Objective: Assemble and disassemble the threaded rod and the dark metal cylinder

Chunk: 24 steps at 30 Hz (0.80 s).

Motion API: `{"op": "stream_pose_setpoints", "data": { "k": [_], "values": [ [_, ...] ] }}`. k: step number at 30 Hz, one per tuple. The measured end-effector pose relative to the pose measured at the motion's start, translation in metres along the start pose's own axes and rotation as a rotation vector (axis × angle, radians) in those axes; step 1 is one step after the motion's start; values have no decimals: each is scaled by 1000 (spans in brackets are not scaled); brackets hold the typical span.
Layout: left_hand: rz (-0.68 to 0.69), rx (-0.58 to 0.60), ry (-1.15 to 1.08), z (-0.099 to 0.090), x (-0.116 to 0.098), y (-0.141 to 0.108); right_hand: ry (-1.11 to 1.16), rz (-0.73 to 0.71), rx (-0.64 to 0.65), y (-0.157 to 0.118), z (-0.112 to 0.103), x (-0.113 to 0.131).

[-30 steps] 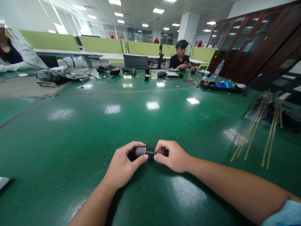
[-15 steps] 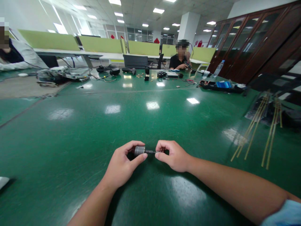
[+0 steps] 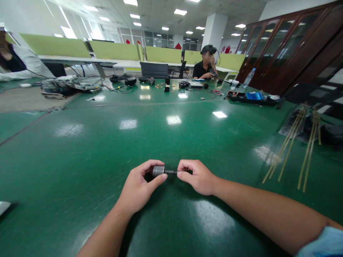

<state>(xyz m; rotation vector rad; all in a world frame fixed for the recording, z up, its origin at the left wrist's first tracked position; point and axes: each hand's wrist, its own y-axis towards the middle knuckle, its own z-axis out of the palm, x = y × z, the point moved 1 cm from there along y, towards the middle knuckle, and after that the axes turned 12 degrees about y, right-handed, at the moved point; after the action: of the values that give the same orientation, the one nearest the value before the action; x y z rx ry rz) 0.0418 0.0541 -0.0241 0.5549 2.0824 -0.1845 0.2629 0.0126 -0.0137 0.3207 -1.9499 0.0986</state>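
Observation:
Low in the middle of the head view, a short grey metal cylinder [image 3: 158,171] lies sideways with a thin dark shaft [image 3: 170,172] pointing right. My left hand [image 3: 139,187] is closed around the cylinder, thumb along its near side and forefinger over its far side. My right hand [image 3: 197,177] pinches the shaft's far end between thumb and fingertips, which hide the tip. Both hands are just over the green tabletop [image 3: 171,142]. The part's exact kind is too small to make out.
Thin yellowish sticks [image 3: 289,142] lie at the right. Farther back are a black tray [image 3: 252,99], a plastic bottle [image 3: 249,78], a power drill [image 3: 147,80] and a heap of gear [image 3: 63,85]. Another person [image 3: 206,67] sits across the table; a second is at far left.
The cylinder has shifted very slightly left in my left hand's grip. Less of the shaft's end shows at my right fingertips. Both hands stay almost where they were.

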Motion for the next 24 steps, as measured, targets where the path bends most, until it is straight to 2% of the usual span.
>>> {"op": "stream_pose_setpoints", "data": {
  "k": [16, 24],
  "values": [
    [-4, 5, 1, 0, 2, 1, -1, -4, 1, 1, 0, -4],
    [39, 28, 169, 3, -4, 0, -63, -34, 6, 0, 3, 0]
  ]
}}
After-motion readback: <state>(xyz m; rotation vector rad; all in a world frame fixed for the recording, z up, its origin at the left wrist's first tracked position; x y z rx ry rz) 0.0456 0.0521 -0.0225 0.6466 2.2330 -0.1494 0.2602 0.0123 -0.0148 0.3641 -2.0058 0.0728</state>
